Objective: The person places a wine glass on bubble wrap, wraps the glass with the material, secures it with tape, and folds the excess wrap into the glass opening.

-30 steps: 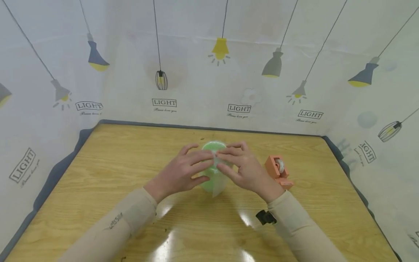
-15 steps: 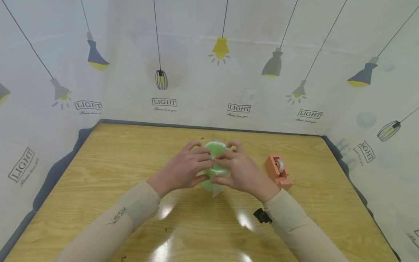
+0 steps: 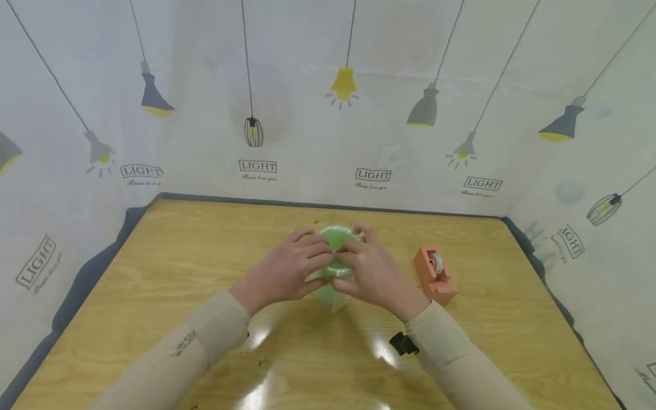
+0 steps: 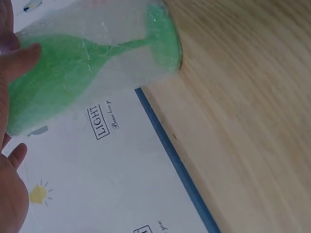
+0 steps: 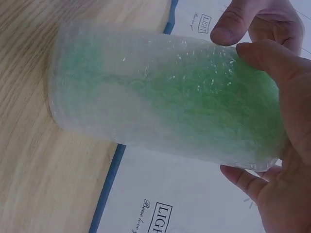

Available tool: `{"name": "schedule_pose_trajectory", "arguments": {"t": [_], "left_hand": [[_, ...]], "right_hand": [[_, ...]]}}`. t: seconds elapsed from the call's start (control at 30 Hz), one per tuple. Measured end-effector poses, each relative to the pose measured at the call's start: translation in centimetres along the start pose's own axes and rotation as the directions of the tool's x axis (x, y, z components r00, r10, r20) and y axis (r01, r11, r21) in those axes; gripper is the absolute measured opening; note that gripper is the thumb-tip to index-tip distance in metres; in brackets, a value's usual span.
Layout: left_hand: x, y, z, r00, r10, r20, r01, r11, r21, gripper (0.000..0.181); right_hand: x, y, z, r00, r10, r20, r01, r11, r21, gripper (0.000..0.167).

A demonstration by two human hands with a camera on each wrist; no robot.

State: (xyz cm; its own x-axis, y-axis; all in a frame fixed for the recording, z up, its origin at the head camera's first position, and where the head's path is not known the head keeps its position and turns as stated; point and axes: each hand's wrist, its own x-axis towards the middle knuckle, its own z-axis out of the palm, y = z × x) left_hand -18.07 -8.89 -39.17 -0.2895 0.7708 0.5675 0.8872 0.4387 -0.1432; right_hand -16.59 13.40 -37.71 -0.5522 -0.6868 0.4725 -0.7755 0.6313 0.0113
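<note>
A green goblet (image 3: pixel 335 236), wrapped in clear bubble wrap, stands upright on the table between my two hands. Its cup and thin stem show through the plastic in the left wrist view (image 4: pixel 68 63) and the right wrist view (image 5: pixel 204 92). My left hand (image 3: pixel 287 267) curls its fingers over the left side of the wrapped top. From the right, my right hand (image 3: pixel 376 273) grips the same end, fingers bent in and thumb on the near side. A loose corner of wrap (image 3: pixel 338 302) sticks out low at the front. The fingertips on the top are partly hidden.
An orange tape dispenser (image 3: pixel 427 267) with a roll of clear tape stands to the right of my right hand. The wooden table (image 3: pixel 205 228) ends at a white wall sheet (image 3: pixel 307 188) with printed lamps behind and at both sides.
My right fingers and thumb have bent in more around the wrapped top, after lying straighter across it. The left hand has shifted slightly. The goblet and dispenser stay in place.
</note>
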Motion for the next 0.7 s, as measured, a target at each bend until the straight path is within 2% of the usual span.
{"name": "schedule_pose_trajectory", "arguments": {"t": [0.1, 0.17, 0.27, 0.37, 0.47, 0.6, 0.7], "left_hand": [[-0.5, 0.1, 0.3, 0.995, -0.043, -0.085, 0.036, 0.996, -0.085, 0.057], [-0.8, 0.1, 0.4, 0.987, -0.096, -0.131, 0.078, 0.988, -0.135, 0.072], [-1.1, 0.3, 0.5, 0.967, -0.215, -0.137, 0.184, 0.960, -0.212, 0.092], [-1.3, 0.5, 0.6, 0.938, -0.332, -0.097, 0.293, 0.912, -0.288, 0.104], [-1.5, 0.6, 0.6, 0.907, -0.419, -0.038, 0.379, 0.853, -0.359, 0.105], [-1.8, 0.7, 0.8, 0.874, -0.484, 0.033, 0.443, 0.770, -0.459, 0.103], [-2.0, 0.7, 1.0, 0.866, -0.496, 0.061, 0.450, 0.720, -0.528, 0.098]], "right_hand": [[-0.3, 0.0, 0.1, 0.998, -0.016, -0.053, 0.016, 1.000, 0.003, 0.040], [-0.4, 0.0, 0.2, 0.996, -0.025, -0.087, 0.026, 1.000, 0.005, 0.044], [-0.8, 0.1, 0.3, 0.991, -0.021, -0.129, 0.023, 1.000, 0.019, 0.051], [-1.3, 0.2, 0.5, 0.987, -0.011, -0.159, 0.020, 0.998, 0.056, 0.056], [-1.7, 0.3, 0.4, 0.986, 0.001, -0.169, 0.020, 0.992, 0.126, 0.060], [-2.2, 0.4, 0.2, 0.987, 0.059, -0.153, -0.017, 0.965, 0.263, 0.075], [-2.5, 0.5, 0.2, 0.984, 0.139, -0.114, -0.093, 0.936, 0.339, 0.092]]}}
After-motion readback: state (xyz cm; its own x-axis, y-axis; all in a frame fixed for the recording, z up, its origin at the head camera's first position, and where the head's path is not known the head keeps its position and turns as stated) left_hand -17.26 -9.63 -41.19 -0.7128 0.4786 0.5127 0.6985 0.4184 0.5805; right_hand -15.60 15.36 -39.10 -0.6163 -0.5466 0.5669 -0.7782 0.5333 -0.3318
